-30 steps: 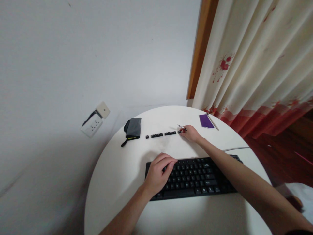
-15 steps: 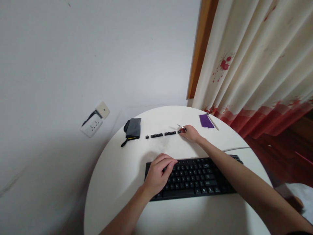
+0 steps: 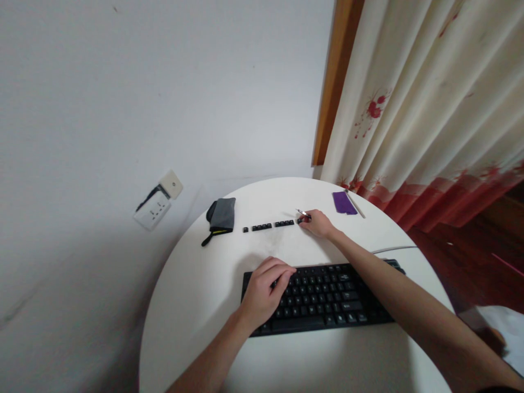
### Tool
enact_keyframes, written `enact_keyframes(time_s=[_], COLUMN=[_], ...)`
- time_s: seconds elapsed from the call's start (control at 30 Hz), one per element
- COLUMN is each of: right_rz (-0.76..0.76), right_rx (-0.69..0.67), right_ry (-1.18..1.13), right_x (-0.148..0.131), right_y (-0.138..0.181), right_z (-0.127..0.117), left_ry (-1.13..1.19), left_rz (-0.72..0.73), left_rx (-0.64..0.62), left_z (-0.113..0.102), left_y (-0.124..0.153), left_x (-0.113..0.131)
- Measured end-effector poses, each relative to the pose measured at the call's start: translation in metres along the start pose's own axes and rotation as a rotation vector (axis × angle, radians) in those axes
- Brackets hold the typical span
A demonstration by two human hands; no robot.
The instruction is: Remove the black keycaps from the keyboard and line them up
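Reaching past the far edge of the keyboard (image 3: 327, 300), your right hand (image 3: 318, 224) lies low on the tabletop (image 3: 196, 305) with its fingers closed around a thin metal tool (image 3: 303, 213). The shiny end of the tool points away from the keyboard and a little to the left. A row of loose keycaps (image 3: 268, 225) lies beyond the keyboard too. Its long axis runs left to right, nearly parallel to the keyboard's far edge. The right end of this row meets your right fingertips; the picture is too small to tell if the last keycap is touched or only very near. So the row stretches to the left from that hand, and the right hand is clearly the nearer one.

Your left hand (image 3: 264, 292) rests on the left end of the keyboard, fingers loosely curled over the keys, holding nothing that you can see. Beyond the keyboard's left end lies a grey pouch (image 3: 221, 215), and beyond its right part a purple card (image 3: 343, 202).
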State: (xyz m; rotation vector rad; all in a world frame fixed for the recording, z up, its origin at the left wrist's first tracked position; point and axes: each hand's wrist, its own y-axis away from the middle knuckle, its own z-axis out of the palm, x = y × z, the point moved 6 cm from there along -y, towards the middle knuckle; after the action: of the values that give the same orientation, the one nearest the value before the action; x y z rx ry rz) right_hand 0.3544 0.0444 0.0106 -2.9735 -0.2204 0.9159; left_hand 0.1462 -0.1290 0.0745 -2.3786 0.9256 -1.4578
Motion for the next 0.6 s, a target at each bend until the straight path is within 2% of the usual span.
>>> enact_keyframes(time_s=[0.6], right_rz=[-0.032], right_rx=[0.033], right_ry=[-0.048], right_x=[0.0039], right_y=[-0.0014], right_z=[0.0026], left_ry=[-0.004], left_rz=[-0.006], left_rx=[-0.037], left_z=[0.003], left_y=[-0.0015], left_x=[0.0017])
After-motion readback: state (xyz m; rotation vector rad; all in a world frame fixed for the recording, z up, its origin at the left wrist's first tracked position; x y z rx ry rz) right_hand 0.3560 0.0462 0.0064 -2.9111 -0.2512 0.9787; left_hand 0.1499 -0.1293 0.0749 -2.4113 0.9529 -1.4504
